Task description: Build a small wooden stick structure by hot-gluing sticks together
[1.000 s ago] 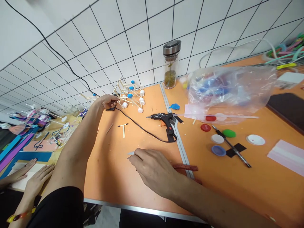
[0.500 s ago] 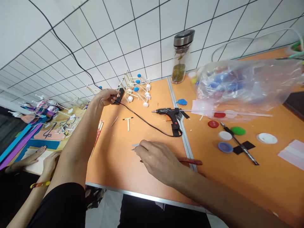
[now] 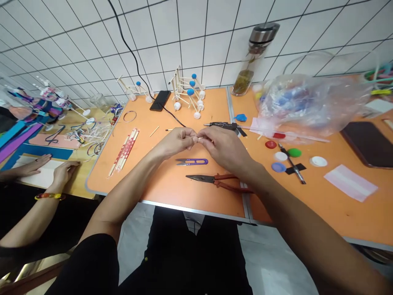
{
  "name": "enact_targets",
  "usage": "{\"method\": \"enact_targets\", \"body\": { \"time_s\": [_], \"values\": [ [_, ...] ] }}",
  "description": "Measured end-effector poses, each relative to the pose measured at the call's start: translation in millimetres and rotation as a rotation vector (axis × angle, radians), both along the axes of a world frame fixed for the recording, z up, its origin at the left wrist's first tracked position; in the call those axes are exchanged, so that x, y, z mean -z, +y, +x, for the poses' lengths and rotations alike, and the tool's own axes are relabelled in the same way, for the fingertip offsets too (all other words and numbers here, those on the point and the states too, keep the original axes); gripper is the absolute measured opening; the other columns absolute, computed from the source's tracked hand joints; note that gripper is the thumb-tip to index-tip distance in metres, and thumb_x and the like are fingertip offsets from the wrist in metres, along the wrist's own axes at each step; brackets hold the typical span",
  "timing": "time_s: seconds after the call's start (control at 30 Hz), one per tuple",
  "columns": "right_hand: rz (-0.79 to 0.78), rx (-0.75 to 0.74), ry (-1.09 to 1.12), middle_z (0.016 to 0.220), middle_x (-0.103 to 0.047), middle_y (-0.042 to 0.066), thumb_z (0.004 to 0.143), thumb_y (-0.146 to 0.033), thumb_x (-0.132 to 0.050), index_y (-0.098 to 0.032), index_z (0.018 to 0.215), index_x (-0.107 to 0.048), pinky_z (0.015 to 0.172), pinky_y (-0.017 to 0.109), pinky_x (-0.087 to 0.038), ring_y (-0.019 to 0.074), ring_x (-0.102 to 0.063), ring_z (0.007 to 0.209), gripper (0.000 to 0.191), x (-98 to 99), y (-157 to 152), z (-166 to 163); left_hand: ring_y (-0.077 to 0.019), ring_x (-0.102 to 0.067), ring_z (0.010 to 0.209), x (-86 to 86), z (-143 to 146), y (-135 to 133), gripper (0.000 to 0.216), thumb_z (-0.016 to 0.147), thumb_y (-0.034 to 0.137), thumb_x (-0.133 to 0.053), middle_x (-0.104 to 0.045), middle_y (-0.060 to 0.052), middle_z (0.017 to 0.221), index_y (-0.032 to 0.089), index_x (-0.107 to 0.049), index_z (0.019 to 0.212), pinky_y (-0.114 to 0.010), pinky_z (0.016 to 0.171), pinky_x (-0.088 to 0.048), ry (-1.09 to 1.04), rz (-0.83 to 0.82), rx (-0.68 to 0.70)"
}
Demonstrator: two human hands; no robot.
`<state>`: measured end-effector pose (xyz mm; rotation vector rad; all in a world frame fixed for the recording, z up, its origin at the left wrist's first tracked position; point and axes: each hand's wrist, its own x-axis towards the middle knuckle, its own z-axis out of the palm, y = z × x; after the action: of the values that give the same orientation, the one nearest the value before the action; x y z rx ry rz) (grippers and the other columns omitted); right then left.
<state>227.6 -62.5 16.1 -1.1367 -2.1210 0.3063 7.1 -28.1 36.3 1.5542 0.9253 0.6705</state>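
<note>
My left hand [image 3: 178,141] and my right hand [image 3: 222,145] meet above the orange table [image 3: 147,180], both pinched on a small thin stick [image 3: 199,138] between their fingertips. Just below them lie purple thread snips [image 3: 192,162] and red-handled pliers [image 3: 219,181]. A black glue gun [image 3: 225,126] lies just behind my right hand, its cord running back to a black phone [image 3: 160,100]. A stick-and-bottle-cap model [image 3: 188,93] stands at the table's back edge.
A bundle of chopsticks [image 3: 124,151] lies to the left. Loose bottle caps [image 3: 282,156], a black pen [image 3: 291,164], a clear plastic bag of caps [image 3: 307,104], a glass jar [image 3: 253,57] and a dark tablet [image 3: 367,143] sit to the right. Another person's hands [image 3: 49,166] rest on white paper at far left.
My left hand left the phone at the back and came to the middle. My right hand lifted off the table to meet it. The view pulled back, showing snips and pliers.
</note>
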Motion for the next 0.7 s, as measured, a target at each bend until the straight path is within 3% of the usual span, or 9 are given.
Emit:
{"method": "enact_targets", "body": {
  "time_s": [0.07, 0.2, 0.33, 0.4, 0.47, 0.57, 0.7],
  "values": [
    [-0.021, -0.006, -0.014, 0.098, -0.083, 0.009, 0.111, -0.023, -0.065, -0.021, 0.102, -0.078, 0.082, 0.037, -0.047, 0.0286, -0.074, 0.093, 0.016, -5.1, 5.4, -3.9, -0.0074, -0.040, 0.056, 0.3, -2.3, 2.5, 0.050, 0.079, 0.060, -0.101, -0.057, 0.003, 0.063, 0.017, -0.076, 0.082, -0.025, 0.053, -0.026, -0.020, 0.013, -0.017],
    [-0.012, 0.008, -0.015, 0.099, -0.081, 0.010, 0.111, -0.023, -0.063, -0.021, 0.102, -0.076, 0.082, 0.037, -0.045, 0.0287, -0.072, 0.093, 0.016, -12.4, 13.5, -16.2, -0.0082, -0.039, 0.052, -5.1, -15.2, 9.1, 0.046, 0.077, 0.057, -0.101, -0.057, 0.002, 0.061, 0.019, -0.076, 0.079, -0.026, 0.050, -0.022, -0.066, 0.012, -0.061],
    [-0.017, 0.052, -0.079, 0.103, -0.080, 0.012, 0.111, -0.022, -0.058, -0.021, 0.108, -0.072, 0.080, 0.038, -0.042, 0.0298, -0.070, 0.094, 0.015, -2.3, 17.7, -22.4, -0.0129, -0.053, 0.057, 1.5, -39.1, 25.5, 0.041, 0.086, 0.057, -0.093, -0.070, -0.004, 0.071, 0.019, -0.078, 0.084, -0.028, 0.054, -0.037, 0.011, 0.075, -0.124],
    [-0.045, 0.105, -0.115, 0.104, -0.079, 0.012, 0.110, -0.021, -0.057, -0.022, 0.108, -0.071, 0.077, 0.038, -0.040, 0.0303, -0.069, 0.094, 0.014, 8.3, 19.8, -20.5, -0.0161, -0.062, 0.069, 13.2, -54.9, 43.0, 0.027, 0.097, 0.046, -0.083, -0.077, -0.005, 0.083, 0.021, -0.078, 0.090, -0.029, 0.064, -0.047, 0.084, 0.265, -0.371],
    [-0.084, 0.117, -0.156, 0.107, -0.078, 0.013, 0.109, -0.019, -0.057, -0.022, 0.105, -0.069, 0.077, 0.039, -0.039, 0.0311, -0.069, 0.097, 0.013, 19.0, 21.8, -17.4, -0.0191, -0.066, 0.081, 28.6, -68.4, 61.1, 0.008, 0.100, 0.024, -0.074, -0.079, -0.006, 0.093, 0.021, -0.078, 0.094, -0.032, 0.077, -0.052, 0.285, 0.446, -0.605],
    [-0.162, 0.090, -0.224, 0.114, -0.077, 0.014, 0.109, -0.018, -0.055, -0.022, 0.105, -0.069, 0.078, 0.040, -0.041, 0.0316, -0.069, 0.103, 0.016, 30.0, 22.9, -16.1, -0.0283, -0.072, 0.110, 49.9, -75.5, 75.9, 0.016, 0.098, 0.012, -0.070, -0.081, -0.011, 0.117, 0.021, -0.081, 0.104, -0.042, 0.097, -0.055, 0.671, 0.545, -0.574],
    [-0.270, 0.092, -0.297, 0.117, -0.077, 0.014, 0.113, -0.021, -0.055, -0.021, 0.111, -0.073, 0.076, 0.039, -0.040, 0.0316, -0.070, 0.104, 0.018, 32.3, 18.9, -22.4, -0.0379, -0.066, 0.136, 59.3, -65.3, 71.2, 0.023, 0.106, 0.015, -0.064, -0.076, -0.016, 0.135, 0.024, -0.083, 0.115, -0.049, 0.099, -0.056, 0.908, 0.561, -0.458]
  ]
}}
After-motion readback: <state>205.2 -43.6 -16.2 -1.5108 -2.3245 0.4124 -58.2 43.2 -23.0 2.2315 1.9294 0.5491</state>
